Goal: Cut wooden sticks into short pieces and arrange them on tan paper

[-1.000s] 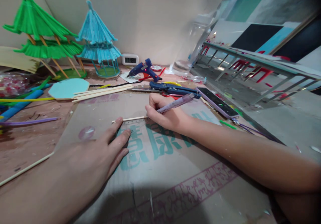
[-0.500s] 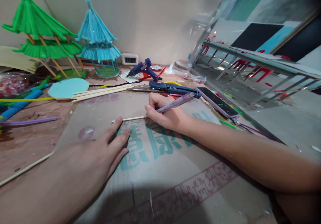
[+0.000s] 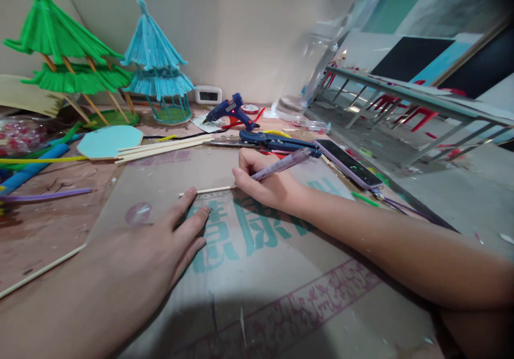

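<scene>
My left hand (image 3: pixel 160 241) lies flat on a sheet of cardboard (image 3: pixel 249 273), fingers stretched out, with the fingertips pressing down the near end of a thin wooden stick (image 3: pixel 212 190). A clear ruler seems to lie under those fingers along the stick. My right hand (image 3: pixel 261 179) is closed round a translucent purple pen (image 3: pixel 283 164), whose tip rests at the stick's right end.
Behind lie blue-handled cutters (image 3: pixel 273 140), a blue glue gun (image 3: pixel 231 110), a phone (image 3: pixel 347 163), a bundle of sticks (image 3: pixel 160 147) and a pale blue octagon (image 3: pixel 109 140). Green (image 3: pixel 64 53) and blue (image 3: pixel 156 64) pagoda models stand at the back left. A clear panel (image 3: pixel 321 59) rises on the right.
</scene>
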`<state>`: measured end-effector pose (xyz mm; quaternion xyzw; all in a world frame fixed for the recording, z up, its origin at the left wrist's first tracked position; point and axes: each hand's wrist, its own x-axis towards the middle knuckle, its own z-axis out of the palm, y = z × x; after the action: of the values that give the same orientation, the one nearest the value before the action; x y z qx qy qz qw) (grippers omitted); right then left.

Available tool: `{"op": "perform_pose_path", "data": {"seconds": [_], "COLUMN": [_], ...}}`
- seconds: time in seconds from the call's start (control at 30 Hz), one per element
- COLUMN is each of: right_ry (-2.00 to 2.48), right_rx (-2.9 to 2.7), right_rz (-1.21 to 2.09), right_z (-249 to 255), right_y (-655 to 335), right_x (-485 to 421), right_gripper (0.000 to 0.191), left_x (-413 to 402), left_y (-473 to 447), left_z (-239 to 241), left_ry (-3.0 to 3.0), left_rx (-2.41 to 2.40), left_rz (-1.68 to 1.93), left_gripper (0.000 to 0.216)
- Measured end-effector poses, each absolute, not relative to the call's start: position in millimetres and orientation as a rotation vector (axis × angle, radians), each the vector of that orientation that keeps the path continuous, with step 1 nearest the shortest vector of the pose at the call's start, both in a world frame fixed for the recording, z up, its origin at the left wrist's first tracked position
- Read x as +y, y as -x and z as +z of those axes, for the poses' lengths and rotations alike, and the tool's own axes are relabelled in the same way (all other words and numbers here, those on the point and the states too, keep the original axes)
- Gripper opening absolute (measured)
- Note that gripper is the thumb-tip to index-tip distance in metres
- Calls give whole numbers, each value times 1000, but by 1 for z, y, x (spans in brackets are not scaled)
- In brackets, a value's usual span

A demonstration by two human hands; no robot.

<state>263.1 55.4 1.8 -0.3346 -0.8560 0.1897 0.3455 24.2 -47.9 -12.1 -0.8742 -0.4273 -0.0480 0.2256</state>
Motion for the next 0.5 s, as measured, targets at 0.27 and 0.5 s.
{"op": "perform_pose_path", "data": {"seconds": [0.27, 0.5], "right_ry": [864, 841], "right_rx": [-2212, -2206], "right_rz": [508, 516], "right_z": [1, -1], "right_y": [-263, -265], "right_x": [56, 57], "right_gripper": [27, 27], "left_x": [-49, -48], "left_y": [-23, -24], "left_z": [-16, -13], "left_ry": [2483, 2411], "left_rx": [-1238, -1161], "left_rz": [-149, -110], "left_gripper": [51, 56]}}
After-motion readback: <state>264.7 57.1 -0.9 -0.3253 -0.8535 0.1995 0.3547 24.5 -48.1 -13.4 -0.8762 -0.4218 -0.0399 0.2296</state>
